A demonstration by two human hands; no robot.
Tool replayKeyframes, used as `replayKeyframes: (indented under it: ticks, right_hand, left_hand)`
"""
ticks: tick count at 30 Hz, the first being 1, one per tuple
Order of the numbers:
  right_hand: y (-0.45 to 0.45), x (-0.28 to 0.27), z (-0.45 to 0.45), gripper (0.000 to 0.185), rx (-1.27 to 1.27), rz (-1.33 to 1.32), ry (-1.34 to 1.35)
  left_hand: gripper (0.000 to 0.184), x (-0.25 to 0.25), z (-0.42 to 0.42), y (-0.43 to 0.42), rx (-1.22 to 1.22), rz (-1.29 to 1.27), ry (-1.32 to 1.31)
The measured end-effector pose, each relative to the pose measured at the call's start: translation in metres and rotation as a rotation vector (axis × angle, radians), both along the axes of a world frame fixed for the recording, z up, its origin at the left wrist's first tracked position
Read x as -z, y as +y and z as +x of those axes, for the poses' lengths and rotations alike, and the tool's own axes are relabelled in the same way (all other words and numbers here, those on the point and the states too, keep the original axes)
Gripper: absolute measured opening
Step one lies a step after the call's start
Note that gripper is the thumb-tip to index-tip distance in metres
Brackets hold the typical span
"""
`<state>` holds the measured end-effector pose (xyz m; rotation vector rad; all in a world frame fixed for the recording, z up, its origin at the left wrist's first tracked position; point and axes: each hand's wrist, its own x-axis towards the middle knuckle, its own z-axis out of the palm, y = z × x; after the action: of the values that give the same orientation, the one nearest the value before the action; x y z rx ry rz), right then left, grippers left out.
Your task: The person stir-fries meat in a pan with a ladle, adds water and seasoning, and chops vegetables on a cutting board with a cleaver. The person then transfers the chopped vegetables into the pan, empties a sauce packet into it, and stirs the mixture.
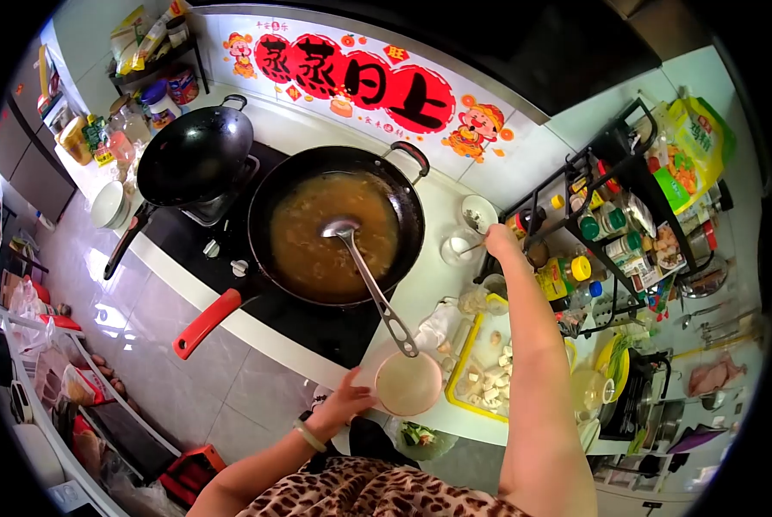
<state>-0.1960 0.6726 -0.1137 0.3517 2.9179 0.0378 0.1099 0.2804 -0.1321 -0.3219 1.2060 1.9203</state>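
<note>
My right hand (pixel 500 243) reaches to the back of the counter, its fingers closed on the thin handle of a small spoon (pixel 470 251). The spoon's other end is in a small clear jar (pixel 454 252) with white contents. Beside the near counter edge, my left hand (pixel 345 403) has its fingers apart, at the left rim of a pale bowl (pixel 409 384); whether they touch it I cannot tell. A large wok (pixel 261 258) on the cooktop holds brown, soupy liquid (pixel 317 263). A slotted metal ladle (pixel 370 280) rests in it, its handle over the rim.
A second black wok (pixel 192 159) sits on the left burner. The red wok handle (pixel 208 324) juts past the counter edge. Right of the bowl lies a yellow-rimmed tray (pixel 465 398) with white chunks. A black rack (pixel 575 220) holds bottles. A small bowl (pixel 479 213) stands behind the jar.
</note>
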Motion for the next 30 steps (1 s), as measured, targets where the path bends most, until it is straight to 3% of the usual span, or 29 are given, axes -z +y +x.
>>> replayKeyframes:
  ticks: [3,7,10,12,16,20,22,30]
  right_hand:
    - [-0.013,-0.017,0.006,0.016,0.03,-0.255,-0.06]
    - [-0.029,-0.02,0.02,0.017,0.153,-0.491,-0.158]
    - [-0.041,-0.016,0.036,0.016,-0.005,-0.302,0.015]
    - [-0.048,-0.019,0.043,0.014,-0.132,-0.025,0.262]
    - [-0.057,-0.019,0.041,0.014,-0.119,-0.005,0.226]
    - [-0.033,0.003,0.029,0.019,-0.112,-0.149,0.107]
    - [-0.027,0.006,0.025,0.019,0.267,-0.659,0.041]
    - [-0.023,0.002,0.023,0.018,0.33,-0.785,0.075]
  left_hand:
    - [0.058,-0.029,-0.006,-0.029,-0.125,-0.178,0.069]
    - [0.044,-0.043,-0.014,-0.052,-0.223,-0.188,0.059]
    - [0.039,-0.052,-0.014,-0.059,-0.254,-0.191,0.053]
    - [0.037,-0.055,-0.013,-0.062,-0.271,-0.191,0.033]
    - [0.036,-0.049,-0.005,-0.066,-0.28,-0.158,0.011]
    - [0.035,-0.047,0.004,-0.069,-0.295,-0.15,-0.031]
    - [0.034,-0.047,0.006,-0.069,-0.309,-0.137,-0.04]
    - [0.034,-0.048,-0.001,-0.066,-0.31,-0.136,-0.032]
